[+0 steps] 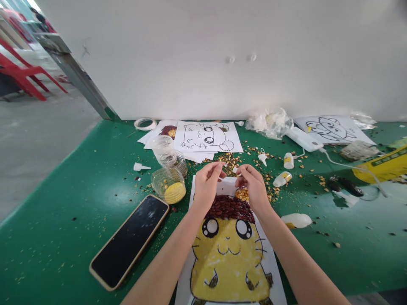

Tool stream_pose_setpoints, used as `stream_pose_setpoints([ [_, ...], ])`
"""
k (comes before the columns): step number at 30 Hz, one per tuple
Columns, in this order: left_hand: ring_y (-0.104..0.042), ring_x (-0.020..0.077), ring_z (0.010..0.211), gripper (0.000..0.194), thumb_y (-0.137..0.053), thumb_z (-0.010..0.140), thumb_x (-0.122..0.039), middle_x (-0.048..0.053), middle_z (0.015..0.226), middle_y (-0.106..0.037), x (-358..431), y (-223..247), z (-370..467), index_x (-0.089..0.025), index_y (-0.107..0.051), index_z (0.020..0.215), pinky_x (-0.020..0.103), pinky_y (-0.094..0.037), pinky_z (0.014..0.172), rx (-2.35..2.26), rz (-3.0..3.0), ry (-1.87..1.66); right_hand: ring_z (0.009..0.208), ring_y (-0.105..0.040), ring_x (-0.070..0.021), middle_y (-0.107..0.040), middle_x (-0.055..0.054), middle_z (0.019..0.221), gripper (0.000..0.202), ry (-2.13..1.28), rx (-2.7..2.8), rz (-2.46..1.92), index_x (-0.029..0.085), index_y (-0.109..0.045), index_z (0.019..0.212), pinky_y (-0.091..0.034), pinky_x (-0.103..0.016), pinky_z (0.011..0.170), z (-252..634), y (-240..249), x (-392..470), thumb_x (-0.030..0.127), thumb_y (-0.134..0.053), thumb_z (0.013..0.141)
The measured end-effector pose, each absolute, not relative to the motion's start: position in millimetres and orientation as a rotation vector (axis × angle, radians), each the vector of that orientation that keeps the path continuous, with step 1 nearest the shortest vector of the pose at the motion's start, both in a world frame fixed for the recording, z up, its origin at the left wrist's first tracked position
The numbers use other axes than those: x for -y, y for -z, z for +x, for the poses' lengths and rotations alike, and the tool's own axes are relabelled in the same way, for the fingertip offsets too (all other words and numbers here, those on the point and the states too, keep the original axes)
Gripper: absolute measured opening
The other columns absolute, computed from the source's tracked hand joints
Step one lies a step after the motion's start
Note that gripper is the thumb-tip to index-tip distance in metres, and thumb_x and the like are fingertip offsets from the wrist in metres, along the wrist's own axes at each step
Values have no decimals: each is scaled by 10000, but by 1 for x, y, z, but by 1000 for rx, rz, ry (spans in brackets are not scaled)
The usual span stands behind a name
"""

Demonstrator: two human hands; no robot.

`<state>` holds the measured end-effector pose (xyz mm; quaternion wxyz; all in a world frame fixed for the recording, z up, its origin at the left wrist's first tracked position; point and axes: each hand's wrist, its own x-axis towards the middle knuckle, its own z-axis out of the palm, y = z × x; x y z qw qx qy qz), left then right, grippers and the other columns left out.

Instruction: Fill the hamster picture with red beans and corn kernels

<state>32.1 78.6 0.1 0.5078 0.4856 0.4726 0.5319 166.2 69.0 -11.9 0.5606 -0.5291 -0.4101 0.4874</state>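
Observation:
A paper with a hamster picture (230, 258) lies on the green table, its body covered in yellow and its head top in dark red beans (229, 208). Over the upper left of the paper, my left hand (208, 182) has thumb and forefinger pinched together; whatever is between them is too small to name. My right hand (251, 182) is at the upper right, fingers curled near a small white piece (235, 170) that I cannot identify. Orange-yellow kernels (242, 194) fill an ear beside that hand. Loose seeds (233, 160) are scattered just beyond both hands.
Left of the paper are a phone (130, 241) and a tipped clear cup (168, 185) with yellow grains. Drawings (208, 136) lie against the white panel (222, 84). Glue bottles (296, 220), a white device (304, 139), keys (349, 186) and a yellow packet (384, 164) sit on the right.

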Motion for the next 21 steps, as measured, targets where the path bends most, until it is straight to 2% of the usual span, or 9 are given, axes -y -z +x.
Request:
stream_pose_setpoints([
  [4,-588,125,606,298,-518,854,-387,24,629,-625,-81,-1,30,-140,-683,871,232,-462,571,-981,924,-1237,405,-440,-76,-467,54,455,263,-1114,914,-1217,199,-431,581,-302,-186,399,166,13,-70,282,-483,825],
  [7,-586,125,599,325,-542,836,-411,35,641,-631,-81,-1,30,-121,-687,860,235,-459,584,-842,771,-1195,390,-408,-67,-453,55,432,361,-1066,956,-1222,194,-412,542,-297,-185,399,165,14,-70,362,-492,851],
  [10,-591,131,597,301,-565,826,-389,42,637,-632,-82,0,31,-109,-673,826,241,-461,600,-745,692,-1176,386,-421,-68,-469,59,424,346,-1053,993,-1257,188,-511,600,-315,-188,409,166,15,-70,437,-524,839],
  [14,-596,137,641,254,-553,840,-337,39,660,-618,-83,1,29,-126,-611,710,255,-474,657,-517,466,-1088,411,-454,-78,-516,50,443,260,-1014,1020,-1297,172,-646,758,-341,-196,428,167,16,-71,430,-614,780],
  [17,-592,139,719,207,-528,839,-274,41,714,-601,-82,-1,24,-134,-573,693,265,-474,735,-294,273,-991,411,-453,-79,-532,43,454,248,-981,1012,-1302,160,-678,777,-341,-204,424,168,14,-70,401,-690,717],
  [21,-577,142,735,161,-508,816,-217,51,739,-583,-80,-3,21,-131,-557,689,262,-469,743,-169,233,-952,442,-492,-86,-561,35,502,232,-897,1000,-1314,164,-666,728,-349,-204,429,167,13,-68,369,-749,656],
])
